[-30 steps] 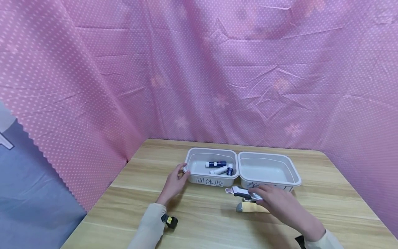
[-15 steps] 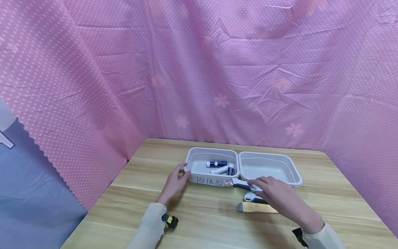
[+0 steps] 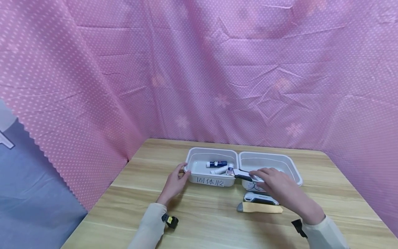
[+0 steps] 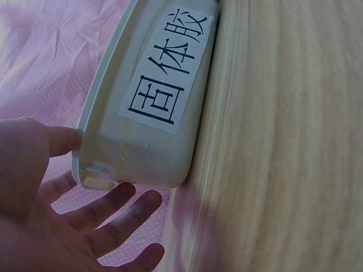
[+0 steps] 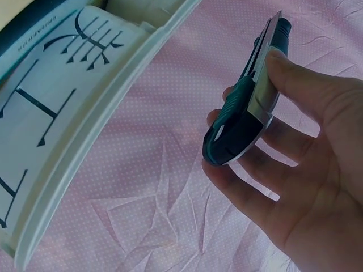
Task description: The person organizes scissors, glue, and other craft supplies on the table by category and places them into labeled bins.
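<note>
While the right hand (image 3: 278, 184) pinches one utility knife (image 3: 243, 174) at the near left corner of the right bin (image 3: 264, 159), the left hand (image 3: 173, 182), fingers spread, touches the left bin (image 3: 211, 149) adjoining it. Likely hazard: carried low, the knife could snag a rim and slip free.

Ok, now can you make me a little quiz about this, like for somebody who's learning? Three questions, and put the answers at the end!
1. True or false: the yellow cutter is lying on the table.
2. How many tubes can you count inside the left bin?
3. Pick one. The right hand is holding:
(a) one of the tubes
(b) a black-and-silver cutter
(c) the rim of the left bin

Key:
1. True.
2. Three.
3. (b)
</note>
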The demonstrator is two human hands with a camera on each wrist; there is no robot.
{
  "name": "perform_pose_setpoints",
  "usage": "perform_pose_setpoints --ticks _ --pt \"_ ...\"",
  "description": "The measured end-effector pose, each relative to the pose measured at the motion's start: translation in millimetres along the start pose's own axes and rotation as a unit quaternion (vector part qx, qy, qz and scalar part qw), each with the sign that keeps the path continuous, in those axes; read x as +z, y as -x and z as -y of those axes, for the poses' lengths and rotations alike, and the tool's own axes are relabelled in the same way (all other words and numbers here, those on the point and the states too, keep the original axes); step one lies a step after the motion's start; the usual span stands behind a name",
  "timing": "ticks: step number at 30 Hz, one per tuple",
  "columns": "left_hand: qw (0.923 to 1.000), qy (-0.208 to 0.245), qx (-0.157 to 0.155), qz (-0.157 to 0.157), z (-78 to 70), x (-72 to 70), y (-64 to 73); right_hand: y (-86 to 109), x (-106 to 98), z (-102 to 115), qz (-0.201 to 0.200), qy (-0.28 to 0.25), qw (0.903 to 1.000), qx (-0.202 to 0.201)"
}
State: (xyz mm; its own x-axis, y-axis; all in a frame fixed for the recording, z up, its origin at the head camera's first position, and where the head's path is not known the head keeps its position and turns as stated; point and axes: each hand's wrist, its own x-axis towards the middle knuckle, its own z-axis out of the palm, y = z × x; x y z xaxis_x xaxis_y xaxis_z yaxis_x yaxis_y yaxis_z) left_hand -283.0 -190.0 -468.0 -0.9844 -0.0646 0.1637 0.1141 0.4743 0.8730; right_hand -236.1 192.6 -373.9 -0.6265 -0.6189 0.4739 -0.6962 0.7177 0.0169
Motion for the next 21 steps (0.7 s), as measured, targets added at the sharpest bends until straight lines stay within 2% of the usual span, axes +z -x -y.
perform_pose_setpoints --ticks 9,21 --pt "1.0 -0.001 -0.006 0.003 2.0 -1.0 -0.7 -8.1 -6 -8 0.007 -0.018 0.9997 0.012" --pt "1.0 0.0 -0.003 0.004 0.2 -1.1 0.3 -20.4 -5 -13 -0.015 -0.015 0.9997 0.01"
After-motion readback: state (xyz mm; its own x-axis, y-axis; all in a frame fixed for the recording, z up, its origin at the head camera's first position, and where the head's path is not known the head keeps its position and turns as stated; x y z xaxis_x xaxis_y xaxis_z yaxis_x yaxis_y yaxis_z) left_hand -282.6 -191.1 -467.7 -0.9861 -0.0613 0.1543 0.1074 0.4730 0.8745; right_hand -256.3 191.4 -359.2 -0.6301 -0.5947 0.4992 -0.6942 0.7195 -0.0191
